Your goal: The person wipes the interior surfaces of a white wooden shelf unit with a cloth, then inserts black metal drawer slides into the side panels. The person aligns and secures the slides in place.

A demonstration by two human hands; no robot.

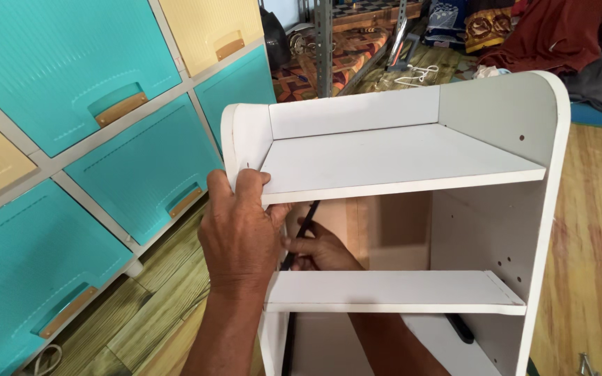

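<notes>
At the near left of the scene, the left hand [240,233] gripped the left side panel of the white wooden shelf unit [412,163], fingers closed over its edge. Inside, between 2 shelves, the right hand [320,251] pinched a thin black tool [304,230] against that panel. This looked like fastening work, needing a steady brace.
</notes>
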